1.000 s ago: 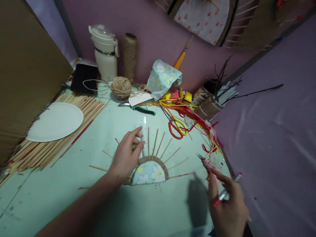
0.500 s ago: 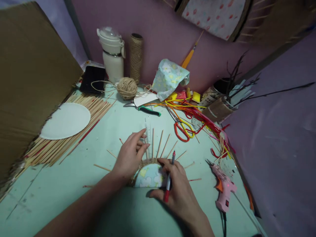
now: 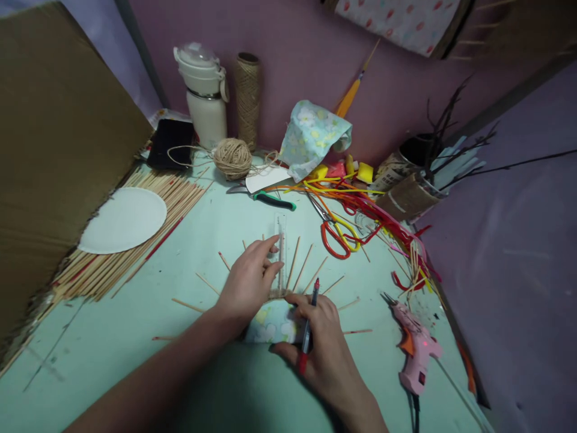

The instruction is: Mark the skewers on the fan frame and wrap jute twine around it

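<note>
Shiny bits, rough bits and soft bits

The ruler is clear, shiny plastic. The pen looks smooth and plastic. The half circle has a matt top of flowery cloth. The pile of sticks is plain wood, with red on some. The ball of string is rough and hairy. The scissors have metal blades and smooth plastic handles. The glue gun is smooth pink plastic. The brown sheet is dull cardboard with a rough, torn edge
</note>
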`<state>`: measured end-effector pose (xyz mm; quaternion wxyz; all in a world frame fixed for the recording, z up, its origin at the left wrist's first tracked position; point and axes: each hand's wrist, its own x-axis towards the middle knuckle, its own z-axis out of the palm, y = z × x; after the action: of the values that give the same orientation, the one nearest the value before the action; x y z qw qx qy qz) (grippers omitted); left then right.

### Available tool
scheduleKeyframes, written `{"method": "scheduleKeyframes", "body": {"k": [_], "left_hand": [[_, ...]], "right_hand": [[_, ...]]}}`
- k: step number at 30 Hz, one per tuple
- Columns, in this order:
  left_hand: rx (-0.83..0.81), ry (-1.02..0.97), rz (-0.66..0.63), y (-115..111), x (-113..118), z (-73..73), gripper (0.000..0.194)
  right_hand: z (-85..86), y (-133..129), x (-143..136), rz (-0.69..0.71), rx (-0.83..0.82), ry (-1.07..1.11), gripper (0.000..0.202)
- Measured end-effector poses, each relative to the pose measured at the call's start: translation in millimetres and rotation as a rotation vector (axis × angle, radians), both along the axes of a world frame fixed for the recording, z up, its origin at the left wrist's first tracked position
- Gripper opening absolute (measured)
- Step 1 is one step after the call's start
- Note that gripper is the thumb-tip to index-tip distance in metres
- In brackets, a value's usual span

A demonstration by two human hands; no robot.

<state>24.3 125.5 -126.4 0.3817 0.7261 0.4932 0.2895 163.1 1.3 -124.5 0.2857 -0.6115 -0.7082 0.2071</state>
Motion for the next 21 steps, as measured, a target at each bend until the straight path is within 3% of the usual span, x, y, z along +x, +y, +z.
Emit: {"method": "scheduleKeyframes", "body": {"k": [21], "left_hand": [[0.014,0.057,0.007,-3.2,-6.8,-7.1,0.041]], "right_hand": [[-2.5,-0.1,0.4,0.019,-0.026,0.018,0.049]]}}
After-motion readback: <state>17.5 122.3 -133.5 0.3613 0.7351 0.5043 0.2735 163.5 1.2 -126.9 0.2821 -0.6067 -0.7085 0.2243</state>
